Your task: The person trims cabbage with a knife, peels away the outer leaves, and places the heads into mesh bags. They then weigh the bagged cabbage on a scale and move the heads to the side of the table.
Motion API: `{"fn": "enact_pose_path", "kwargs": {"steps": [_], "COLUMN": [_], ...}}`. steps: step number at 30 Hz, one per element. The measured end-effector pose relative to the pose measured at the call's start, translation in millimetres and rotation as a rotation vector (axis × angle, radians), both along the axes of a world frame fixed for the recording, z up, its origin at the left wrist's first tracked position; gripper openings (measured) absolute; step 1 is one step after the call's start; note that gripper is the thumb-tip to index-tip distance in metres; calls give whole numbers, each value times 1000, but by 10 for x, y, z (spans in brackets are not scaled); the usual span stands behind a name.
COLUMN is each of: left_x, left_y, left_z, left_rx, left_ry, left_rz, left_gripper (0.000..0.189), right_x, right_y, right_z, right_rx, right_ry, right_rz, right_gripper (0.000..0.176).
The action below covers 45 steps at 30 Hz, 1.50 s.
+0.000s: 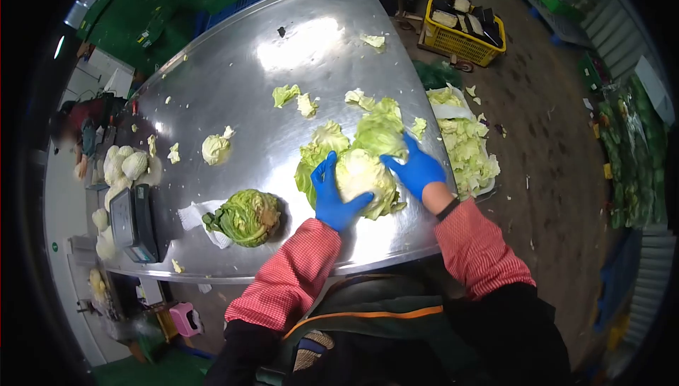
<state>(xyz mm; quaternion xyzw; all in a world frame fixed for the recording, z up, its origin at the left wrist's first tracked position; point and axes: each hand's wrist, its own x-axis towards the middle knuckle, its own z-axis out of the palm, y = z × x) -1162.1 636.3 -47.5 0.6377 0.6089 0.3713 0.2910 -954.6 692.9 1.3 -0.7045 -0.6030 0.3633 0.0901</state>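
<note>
Pale-green leaf scraps [306,105] are littering a shiny steel table [233,103], a browning green cabbage [247,218] lying apart at left, while a blue-gloved left hand [338,201] is gripping a round pale-green cabbage [364,174], fingers spread; the blue-gloved right hand [416,168] is touching its outer leaves [380,130], whether closed or not being unclear.

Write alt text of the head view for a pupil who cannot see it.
A blue-gloved left hand cups a pale cabbage on a metal table; the right hand, also gloved, is at its spread green leaves. A browner cabbage lies to the left, partly over a white cloth. Loose leaves lie beyond the table's right edge.
</note>
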Motion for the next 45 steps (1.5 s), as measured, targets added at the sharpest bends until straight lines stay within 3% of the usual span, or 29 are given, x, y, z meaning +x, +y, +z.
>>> {"fn": "enact_pose_path", "kwargs": {"steps": [2,4,5,6,7,8,10,13,16,17,20,26,32,44,45], "left_x": [-62,-101,-136,-151,-150,-144,-32,170,307,320,418,591,667,447,452], "left_y": [68,161,234,320,411,463,449,331,333,343,356,355,349,416,427], "left_z": [150,510,493,382,241,121,306,464,322,158,170,254,244,215,232], "left_rx": [-79,-148,90,50,10,-32,-122,-285,-144,20,-50,-163,-252,-291,-292], "left_ry": [126,396,525,419,312,203,242,393,430,428,416,482,505,380,365], "left_rz": [-89,-220,-299,-397,-493,-590,-454,-201,-150,-156,-176,-34,12,-67,-67], "left_gripper": [110,107,104,103,103,102,105,107,106,106,106,102,107,102,102], "right_x": [-105,-7,79,134,155,197,272,271,193,192,222,265,309,395,408], "right_y": [-140,-118,-99,-99,-139,-190,-323,-736,-889,-896,-877,-592,-375,-518,-507], "right_z": [-15,-164,-260,-305,-261,-270,-262,-316,-180,-179,-318,-339,-230,-236,-281], "right_rx": [-22,37,72,107,117,134,169,277,299,329,344,292,129,282,276], "right_ry": [-11,71,113,156,143,142,141,-51,-159,-172,-168,-320,-285,-243,-211], "right_rz": [159,169,188,204,167,108,-14,117,142,131,171,107,144,195,179], "right_gripper": [101,98,96,95,76,69,57,36,25,24,14,13,23,25,31]}}
